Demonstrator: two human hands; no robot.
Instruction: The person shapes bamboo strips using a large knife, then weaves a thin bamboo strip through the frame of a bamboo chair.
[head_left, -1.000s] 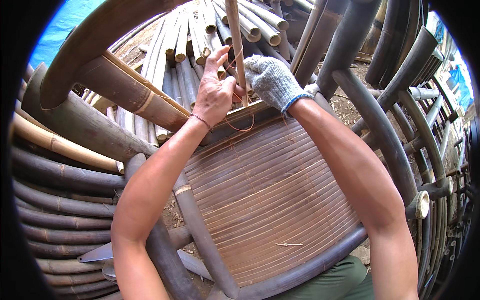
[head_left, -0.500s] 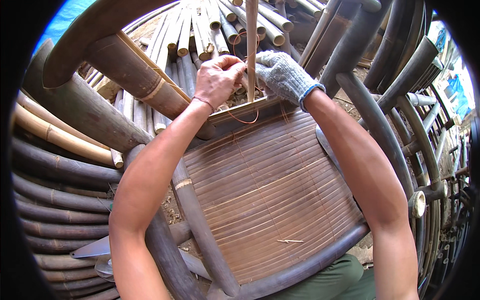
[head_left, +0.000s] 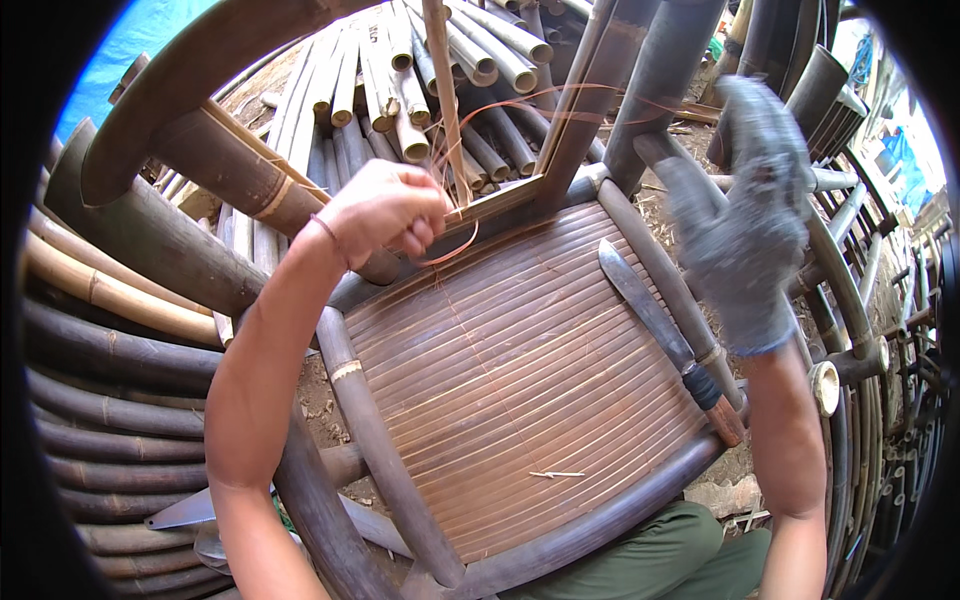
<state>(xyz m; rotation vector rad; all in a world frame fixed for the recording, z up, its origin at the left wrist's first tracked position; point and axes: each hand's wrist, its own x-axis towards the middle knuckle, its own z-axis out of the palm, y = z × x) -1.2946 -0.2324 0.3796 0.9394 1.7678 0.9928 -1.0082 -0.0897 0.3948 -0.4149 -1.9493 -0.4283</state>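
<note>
At the back edge of a bamboo-slat chair seat [head_left: 520,370], my bare left hand [head_left: 388,212] is closed in a fist around a thin orange strand [head_left: 468,242]. The strand loops beside a thin upright bamboo stick [head_left: 444,85] and arcs to the right through the air. My right hand [head_left: 745,225], in a grey knit glove, is raised above the chair's right side. Motion blurs it, but its thumb and fingers look spread, with no held thing visible. A machete [head_left: 650,315] with a wrapped wooden handle lies on the right part of the seat.
Dark bamboo frame poles [head_left: 400,450] border the seat. Cut bamboo poles [head_left: 345,95] are heaped behind it, and dark poles [head_left: 130,385] are stacked at left. A saw blade [head_left: 185,512] shows at lower left. Small bamboo slivers [head_left: 556,474] lie on the seat.
My right hand has left the upright stick and swung right, uncovering the machete. My left hand has shifted left and down, curling into a fist. The strand now stretches out to the right.
</note>
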